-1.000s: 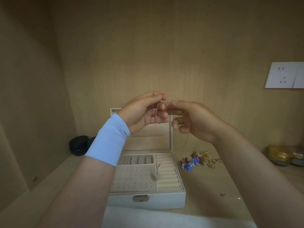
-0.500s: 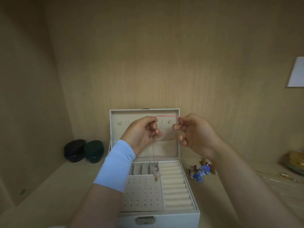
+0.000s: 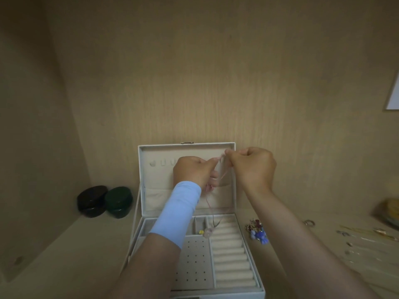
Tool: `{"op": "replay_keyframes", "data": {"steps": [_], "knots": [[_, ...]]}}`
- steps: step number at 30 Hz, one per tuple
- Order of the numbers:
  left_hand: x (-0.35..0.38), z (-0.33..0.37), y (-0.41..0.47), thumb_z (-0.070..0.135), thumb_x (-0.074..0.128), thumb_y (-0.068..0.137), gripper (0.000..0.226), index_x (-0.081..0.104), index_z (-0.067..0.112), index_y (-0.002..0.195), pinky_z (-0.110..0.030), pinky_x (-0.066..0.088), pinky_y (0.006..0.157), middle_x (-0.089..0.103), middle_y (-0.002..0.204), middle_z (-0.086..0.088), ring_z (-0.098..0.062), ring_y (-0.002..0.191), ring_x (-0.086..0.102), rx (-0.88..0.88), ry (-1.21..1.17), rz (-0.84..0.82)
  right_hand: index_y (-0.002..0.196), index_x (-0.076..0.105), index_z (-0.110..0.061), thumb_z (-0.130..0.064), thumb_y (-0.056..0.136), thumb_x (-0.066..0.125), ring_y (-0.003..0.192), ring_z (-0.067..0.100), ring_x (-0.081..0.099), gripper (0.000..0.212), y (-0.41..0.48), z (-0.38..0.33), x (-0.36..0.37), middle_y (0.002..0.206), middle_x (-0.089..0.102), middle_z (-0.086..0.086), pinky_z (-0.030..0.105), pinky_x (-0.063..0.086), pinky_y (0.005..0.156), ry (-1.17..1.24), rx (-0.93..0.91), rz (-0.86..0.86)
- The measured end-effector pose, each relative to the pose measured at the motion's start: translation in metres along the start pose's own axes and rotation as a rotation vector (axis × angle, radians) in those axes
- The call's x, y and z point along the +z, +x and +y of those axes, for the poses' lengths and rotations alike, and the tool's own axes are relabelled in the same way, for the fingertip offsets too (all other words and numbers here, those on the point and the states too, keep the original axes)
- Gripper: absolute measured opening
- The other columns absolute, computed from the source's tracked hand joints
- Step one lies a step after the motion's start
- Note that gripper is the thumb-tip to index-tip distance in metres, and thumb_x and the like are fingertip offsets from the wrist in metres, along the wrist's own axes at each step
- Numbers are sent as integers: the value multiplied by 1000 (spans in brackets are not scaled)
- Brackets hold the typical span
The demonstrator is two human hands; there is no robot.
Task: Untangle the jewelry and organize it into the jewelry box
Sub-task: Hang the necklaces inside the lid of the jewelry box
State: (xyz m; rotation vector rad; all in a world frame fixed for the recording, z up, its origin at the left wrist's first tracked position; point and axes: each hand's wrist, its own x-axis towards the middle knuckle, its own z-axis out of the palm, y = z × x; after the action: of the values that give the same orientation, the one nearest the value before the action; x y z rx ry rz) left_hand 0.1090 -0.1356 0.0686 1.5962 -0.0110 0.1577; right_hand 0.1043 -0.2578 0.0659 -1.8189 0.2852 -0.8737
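Right now both of our grips pinch one thin pink cord (image 3: 224, 172). The left grip (image 3: 194, 171) holds it between thumb and forefinger. The right grip (image 3: 252, 167), fingers curled, nips it just beside the left, in front of the open lid (image 3: 185, 148) of the jewelry box (image 3: 237, 284).

From that pinch the cord drops past the lid's pocket. Its pale pendant (image 3: 207, 232) hangs low over the tray, near the edge of the ring rolls (image 3: 231, 255). Whether it touches the lining we cannot tell, as the picture is soft there. We judge that we are fitting this necklace onto one of the lid's hooks (image 3: 163, 162), so this piece is freed but not yet stowed.

Inside the box we see only a small yellow piece (image 3: 201, 232) in a compartment. The perforated earring panel (image 3: 192, 260) and the ring rolls look bare.

Most of the work seems to remain. A knotted cluster of red, gold and blue pieces (image 3: 258, 230) lies on the tabletop (image 3: 280, 251) just right of the box. A ring (image 3: 309, 222) sits farther right, and thin chains (image 3: 362, 234) are scattered farther right again.
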Motion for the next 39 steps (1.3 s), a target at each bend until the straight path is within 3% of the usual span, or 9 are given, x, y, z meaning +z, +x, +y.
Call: {"op": "replay_keyframes", "data": {"steps": [9,15,19,23,26,29,31,34,39], "knots": [[-7,-17,1,14,68,86,28,54,7,64,-23,41,42,62,52,-9,-21,37,49,-131,60,-1,61,69,-12,-34,71,78,63,21,66,26,-10,14,1,63,69,3,24,45,51,-212,107,-103],[-14,-22,-9,16,67,90,21,63,2,75,-28,47,49,64,61,-11,-22,45,51,-102,96,-95,55,72,-14,-30,70,80,52,13,62,23,-25,21,-11,52,66,-2,27,50,53,-230,116,-195],[-17,-28,-12,14,57,94,18,69,1,89,-26,45,47,65,64,-9,-21,48,52,-58,177,-199,58,72,-12,-33,77,81,37,2,52,30,-26,24,-19,46,63,-7,22,43,49,-214,108,-307],[-23,-29,-7,17,58,89,21,69,18,71,-29,52,69,67,59,9,-15,58,59,90,440,-204,67,73,-11,-37,85,70,60,18,65,31,-18,20,-34,60,69,0,29,52,62,-398,32,-380],[-21,-22,-9,11,56,93,23,69,14,74,-27,52,66,67,65,4,-16,63,59,117,237,-205,74,73,-9,-38,87,66,69,23,67,32,-14,16,-37,70,71,6,32,53,67,-453,0,-410],[-19,-17,-11,8,51,97,22,69,10,85,-34,54,78,64,65,-1,-19,71,60,68,15,-232,77,74,-11,-36,89,64,74,24,69,30,-11,13,-38,77,74,6,39,59,76,-386,22,-432],[-19,-19,-11,7,49,99,22,68,10,89,-36,53,80,61,62,0,-18,71,61,44,-26,-255,88,74,-15,-36,91,62,83,22,68,24,-11,10,-42,89,74,2,35,56,77,-519,-53,-402],[-20,-18,-13,6,50,99,19,68,7,91,-32,51,69,60,66,-4,-18,65,60,46,2,-312,110,66,-29,-41,88,66,94,18,62,25,-16,3,-42,107,61,-6,32,50,78,-563,-374,-280],[-24,-11,-12,3,49,97,23,63,10,80,-23,44,49,58,63,-4,-17,55,55,195,224,-370,133,56,-41,-34,89,68,92,12,59,46,-17,11,-24,110,49,-8,33,51,72,-524,-654,-503]]}}
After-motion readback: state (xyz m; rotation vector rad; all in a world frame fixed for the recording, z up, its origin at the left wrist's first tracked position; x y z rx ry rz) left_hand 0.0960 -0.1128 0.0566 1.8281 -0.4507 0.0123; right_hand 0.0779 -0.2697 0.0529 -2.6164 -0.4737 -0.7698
